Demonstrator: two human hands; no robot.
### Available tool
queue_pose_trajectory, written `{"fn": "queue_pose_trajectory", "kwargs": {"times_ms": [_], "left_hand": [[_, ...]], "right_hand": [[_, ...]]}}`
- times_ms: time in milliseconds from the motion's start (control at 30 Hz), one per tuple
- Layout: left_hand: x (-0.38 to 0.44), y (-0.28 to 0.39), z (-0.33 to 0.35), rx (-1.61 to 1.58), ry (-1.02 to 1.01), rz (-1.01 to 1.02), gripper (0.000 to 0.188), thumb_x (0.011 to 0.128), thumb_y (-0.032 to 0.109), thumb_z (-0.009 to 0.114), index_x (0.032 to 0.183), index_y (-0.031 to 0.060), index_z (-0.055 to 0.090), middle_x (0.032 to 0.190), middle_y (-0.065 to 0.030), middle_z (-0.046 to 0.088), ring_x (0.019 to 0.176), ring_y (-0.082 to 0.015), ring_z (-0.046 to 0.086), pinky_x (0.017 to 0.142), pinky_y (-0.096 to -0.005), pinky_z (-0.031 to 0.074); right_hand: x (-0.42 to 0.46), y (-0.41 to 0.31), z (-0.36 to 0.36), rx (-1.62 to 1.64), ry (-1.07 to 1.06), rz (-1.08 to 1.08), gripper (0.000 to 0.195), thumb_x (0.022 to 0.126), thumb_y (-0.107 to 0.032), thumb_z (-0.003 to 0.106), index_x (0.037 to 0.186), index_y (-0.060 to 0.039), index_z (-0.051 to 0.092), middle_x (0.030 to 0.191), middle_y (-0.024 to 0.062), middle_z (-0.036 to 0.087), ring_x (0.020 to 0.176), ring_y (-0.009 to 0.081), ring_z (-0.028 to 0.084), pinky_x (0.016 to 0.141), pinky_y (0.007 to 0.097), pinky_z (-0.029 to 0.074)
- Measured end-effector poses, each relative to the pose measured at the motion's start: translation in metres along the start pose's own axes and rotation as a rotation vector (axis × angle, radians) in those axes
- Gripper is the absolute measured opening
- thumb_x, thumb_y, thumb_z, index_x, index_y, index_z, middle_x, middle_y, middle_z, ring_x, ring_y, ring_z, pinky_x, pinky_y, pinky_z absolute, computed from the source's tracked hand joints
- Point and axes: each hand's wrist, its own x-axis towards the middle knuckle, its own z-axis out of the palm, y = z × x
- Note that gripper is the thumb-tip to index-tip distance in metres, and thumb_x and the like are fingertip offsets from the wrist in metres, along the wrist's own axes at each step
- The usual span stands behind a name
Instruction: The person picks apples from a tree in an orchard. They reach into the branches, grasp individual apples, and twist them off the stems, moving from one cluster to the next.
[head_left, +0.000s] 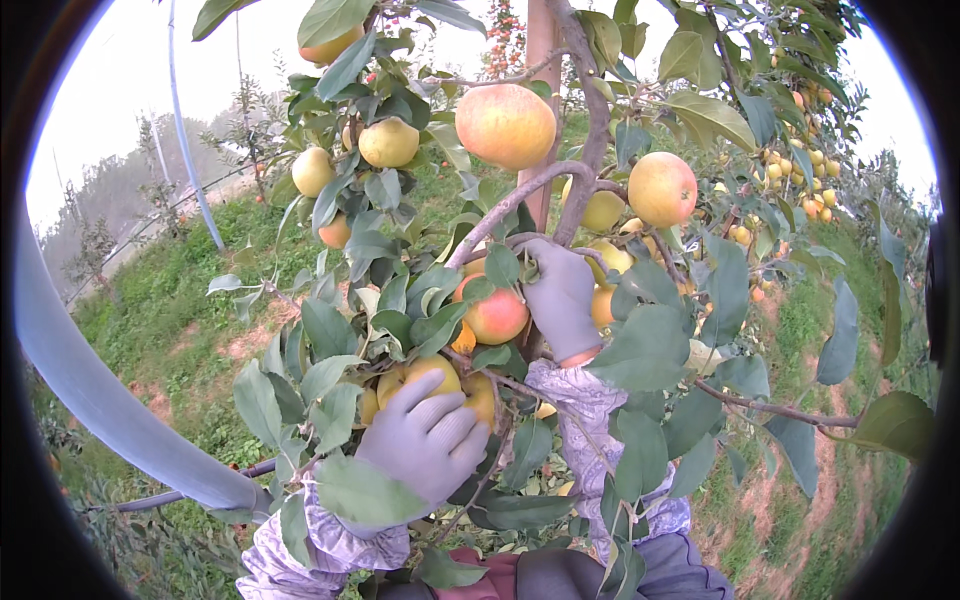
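Observation:
My left hand (426, 442), in a pale grey knit glove, lies with its fingers over a yellow apple (433, 373) low in the leaves; whether it grips the apple cannot be told. My right hand (559, 296), gloved alike, is bent at the branches beside the trunk, its fingertips partly hidden by a leaf. Just left of it hangs a red and yellow apple (496, 315). A large blushed apple (505, 126) hangs above both hands, and another apple (662, 189) is up to the right. Leaves cover part of my left wrist and my right forearm.
A curved branch (517, 201) arches from the trunk (585, 135) over my hands. A thick grey pipe (127, 405) sweeps down the left side. More apples (388, 142) hang at the upper left. A leafy branch (780, 409) reaches out to the right above grass.

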Motion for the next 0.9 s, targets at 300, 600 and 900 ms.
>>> {"fn": "queue_pose_trajectory", "kwargs": {"times_ms": [300,600,900], "left_hand": [[0.079,-0.039,-0.024,0.022,0.056,0.067,0.037,0.077,0.013,0.074,0.113,0.0067,0.069,0.114,-0.0098,0.068,0.102,-0.0301,0.069,0.098,-0.0494,0.055],[0.139,-0.062,0.038,0.379,-0.315,-0.284,0.015,0.089,0.013,0.067,0.103,0.0115,0.07,0.098,-0.0057,0.071,0.08,-0.0277,0.076,0.063,-0.0405,0.059],[0.152,-0.059,0.057,0.512,-0.278,-0.529,0.012,0.089,0.015,0.068,0.093,0.0119,0.079,0.085,-0.008,0.077,0.076,-0.0274,0.078,0.059,-0.0413,0.059]], "right_hand": [[-0.003,0.003,-0.024,0.651,-0.069,0.475,0.021,0.094,-0.013,0.077,0.11,0.0,0.076,0.107,0.01,0.079,0.094,0.0184,0.074,0.079,0.0325,0.057],[-0.043,0.056,-0.033,0.614,-0.197,0.242,0.034,0.087,-0.008,0.079,0.121,-0.0076,0.078,0.104,0.0101,0.079,0.089,0.0191,0.074,0.077,0.033,0.056],[-0.013,0.007,-0.016,-0.207,-0.025,0.092,0.025,0.083,-0.015,0.076,0.107,-0.0123,0.08,0.102,0.0168,0.074,0.092,0.0385,0.072,0.077,0.0461,0.057]]}}
